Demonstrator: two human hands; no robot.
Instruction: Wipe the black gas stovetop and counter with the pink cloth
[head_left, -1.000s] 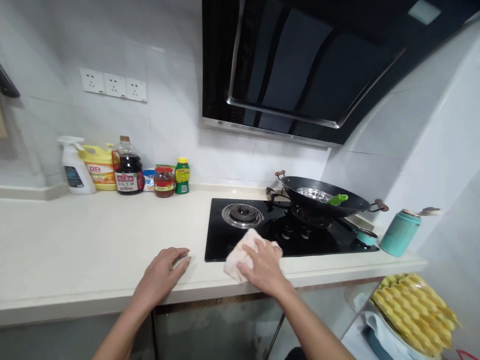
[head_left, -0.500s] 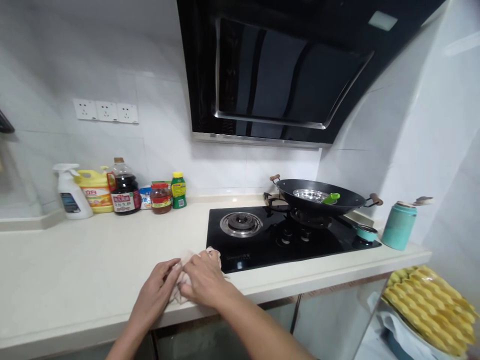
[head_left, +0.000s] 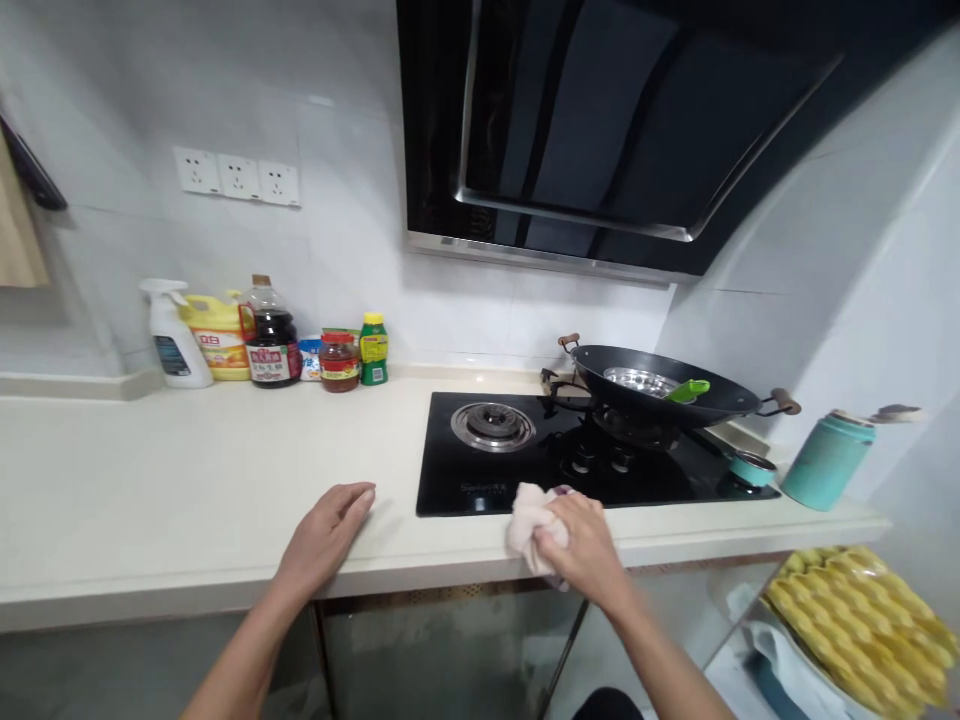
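Note:
My right hand is closed around a crumpled pale pink cloth. It presses the cloth on the counter's front strip, at the front edge of the black gas stove. Part of the cloth hangs over the counter edge. To the left, my left hand rests on the white countertop near its front edge. Its fingers lie stretched out together, holding nothing.
On the stove's right burner sits a black wok holding a metal strainer and a green-handled utensil. A teal jar stands right of it. Against the wall are a spray bottle, soy sauce and several containers. Yellow egg trays lie lower right.
My right hand has carried the cloth rightward along the stove's front edge. My left hand has let go of the cloth and stays on the counter. The view has shifted slightly.

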